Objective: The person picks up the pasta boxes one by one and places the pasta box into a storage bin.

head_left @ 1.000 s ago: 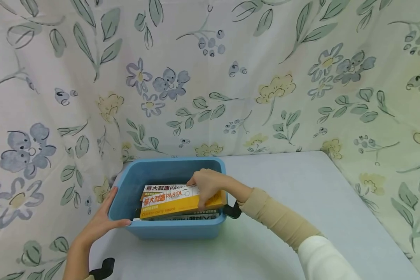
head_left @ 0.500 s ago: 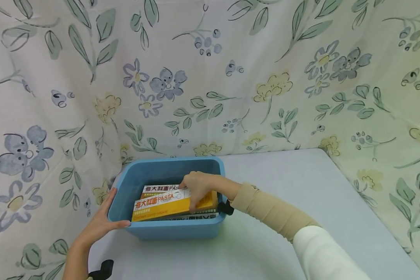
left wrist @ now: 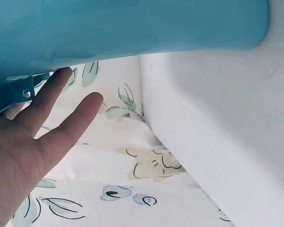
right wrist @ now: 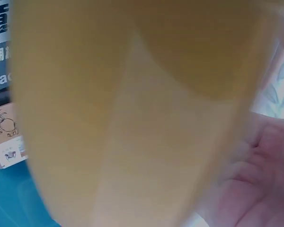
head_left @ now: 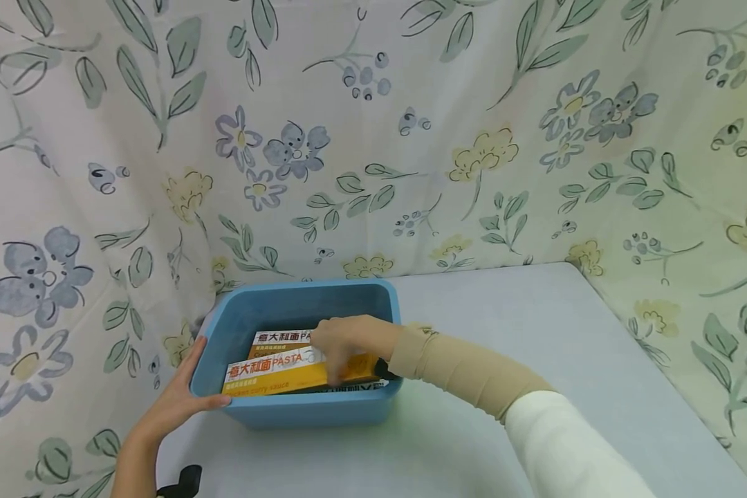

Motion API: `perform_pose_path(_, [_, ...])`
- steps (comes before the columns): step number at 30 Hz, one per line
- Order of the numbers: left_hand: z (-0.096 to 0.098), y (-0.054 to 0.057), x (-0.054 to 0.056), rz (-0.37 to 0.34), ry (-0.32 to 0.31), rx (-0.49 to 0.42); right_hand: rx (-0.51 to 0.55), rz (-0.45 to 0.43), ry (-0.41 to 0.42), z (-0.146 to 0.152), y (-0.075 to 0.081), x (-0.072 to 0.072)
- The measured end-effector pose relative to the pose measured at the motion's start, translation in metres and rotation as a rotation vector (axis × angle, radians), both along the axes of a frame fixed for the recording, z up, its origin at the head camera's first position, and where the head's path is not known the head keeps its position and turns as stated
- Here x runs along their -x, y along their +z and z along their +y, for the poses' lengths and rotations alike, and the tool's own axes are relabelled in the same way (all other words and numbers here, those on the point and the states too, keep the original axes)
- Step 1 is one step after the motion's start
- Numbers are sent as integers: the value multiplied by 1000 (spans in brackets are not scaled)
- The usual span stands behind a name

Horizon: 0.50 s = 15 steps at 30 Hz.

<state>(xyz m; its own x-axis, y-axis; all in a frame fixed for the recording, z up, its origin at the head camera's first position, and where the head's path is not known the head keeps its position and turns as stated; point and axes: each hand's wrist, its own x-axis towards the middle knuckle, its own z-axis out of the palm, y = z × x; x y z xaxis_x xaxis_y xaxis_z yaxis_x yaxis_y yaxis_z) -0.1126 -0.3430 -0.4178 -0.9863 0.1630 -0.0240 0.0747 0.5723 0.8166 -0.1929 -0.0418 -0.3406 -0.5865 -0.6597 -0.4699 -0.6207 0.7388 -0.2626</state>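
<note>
A light-blue plastic bin (head_left: pixel 305 413) stands on the table with several pasta boxes inside. My right hand (head_left: pixel 348 339) reaches in over its right side and grips a yellow-and-white pasta box (head_left: pixel 274 373) from above. That box, labelled for chicken curry sauce, lies slightly aslant, its left end near the front-left corner. Up close in the right wrist view the same yellow carton (right wrist: pixel 109 132) is blurred beside my palm (right wrist: pixel 255 184). My left hand (head_left: pixel 180 391) touches the bin's left side with straight, spread fingers (left wrist: pixel 80 118), thumb along the front rim.
Behind the held box lies another pasta box (head_left: pixel 280 337), and a dark-labelled one (head_left: pixel 348 387) shows at the front. A box end with a crab drawing (right wrist: pixel 7 130) appears in the right wrist view. Floral cloth (head_left: pixel 361 138) hangs behind the pale table (head_left: pixel 504 332).
My right hand has moved left and slightly lower with the pasta box, bringing its left end to the bin's front-left. My left hand stays at the bin.
</note>
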Motion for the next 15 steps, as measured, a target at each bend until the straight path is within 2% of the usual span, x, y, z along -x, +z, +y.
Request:
perform_pose_path(8, [-1, 1, 0, -6, 3, -3, -134, -10, -16, -10, -10, 0])
perform_pose_path(15, [0, 1, 0, -23, 10, 7, -226, -33, 33, -11, -13, -3])
